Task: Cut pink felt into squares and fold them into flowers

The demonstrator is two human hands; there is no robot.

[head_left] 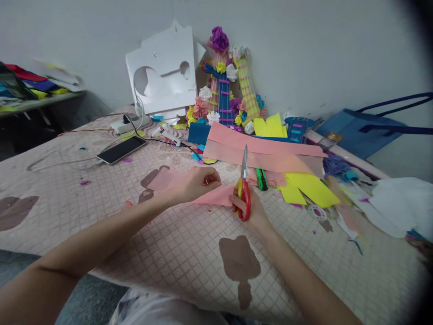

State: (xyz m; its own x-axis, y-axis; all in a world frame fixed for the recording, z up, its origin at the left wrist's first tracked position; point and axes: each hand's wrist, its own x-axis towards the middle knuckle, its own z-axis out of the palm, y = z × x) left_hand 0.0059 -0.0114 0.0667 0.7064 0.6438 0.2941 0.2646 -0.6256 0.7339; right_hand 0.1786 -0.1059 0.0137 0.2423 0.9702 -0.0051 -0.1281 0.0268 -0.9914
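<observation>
A strip of pink paper (216, 196) stretches across the table in front of me, running beneath my left hand (198, 184). That hand's fingers are curled, with thumb and forefinger pinched at the strip's upper edge. My right hand (255, 210) grips a pair of scissors (245, 180) with red and yellow handles, their blades closed and pointing away from me. The right thumb and fingertips are also at the strip's right end. Just beyond lie larger pink sheets (264, 153) and a green utility knife (261, 179).
Yellow paper pieces (304, 188) and a tape roll (317, 212) lie to the right. A phone (122, 150) with cables and a power strip (130, 123) sit at the left. Flower-decorated paper crafts (224, 95) and a white foam panel (165, 67) lean on the wall. A blue bag (358, 131) stands far right.
</observation>
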